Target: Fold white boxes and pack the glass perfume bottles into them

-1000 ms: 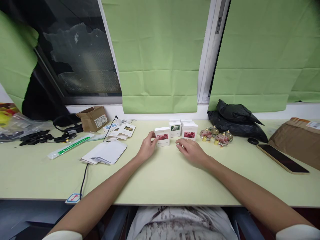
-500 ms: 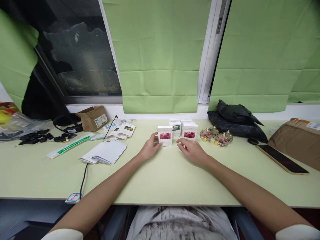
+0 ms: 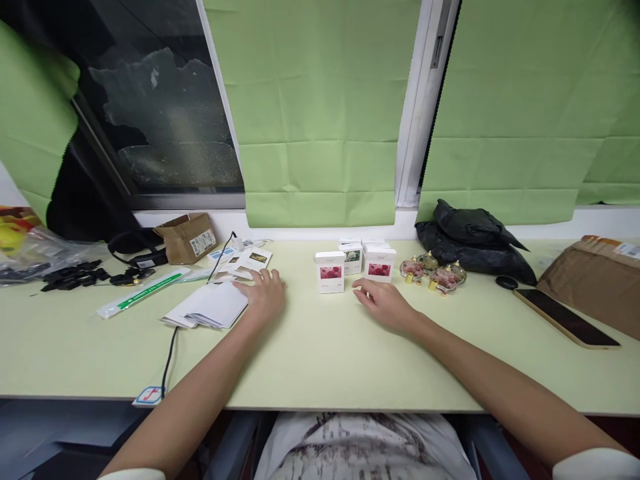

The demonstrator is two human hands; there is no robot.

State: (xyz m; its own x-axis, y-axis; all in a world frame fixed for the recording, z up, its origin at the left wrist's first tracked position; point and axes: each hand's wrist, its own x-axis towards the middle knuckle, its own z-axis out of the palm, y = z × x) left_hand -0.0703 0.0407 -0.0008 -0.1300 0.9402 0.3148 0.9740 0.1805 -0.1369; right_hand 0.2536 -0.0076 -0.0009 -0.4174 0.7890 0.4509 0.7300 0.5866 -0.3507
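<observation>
My left hand (image 3: 266, 293) hovers over or rests at the right edge of a stack of flat white folded cartons (image 3: 213, 305), its fingers spread and nothing in them. A small white box with a pink flower picture (image 3: 330, 273) stands upright by itself in the middle. My right hand (image 3: 383, 300) lies on the table with loosely curled fingers, just in front of a second white box with a pink picture (image 3: 380, 263); no object shows in it. Behind stands a white box with a green-and-white flower picture (image 3: 353, 257), and another white box is partly hidden.
Several small glass bottles with gold caps (image 3: 435, 275) lie right of the boxes. Farther right are a black plastic bag (image 3: 467, 243), a phone (image 3: 565, 318) and a brown parcel (image 3: 595, 283). On the left are a cardboard box (image 3: 187, 240), flat printed cartons (image 3: 255, 258) and a black cable (image 3: 170, 357).
My left hand has let go of the front pink-picture box and moved left to the white folded cartons. That box stays standing. My right hand has hardly moved.
</observation>
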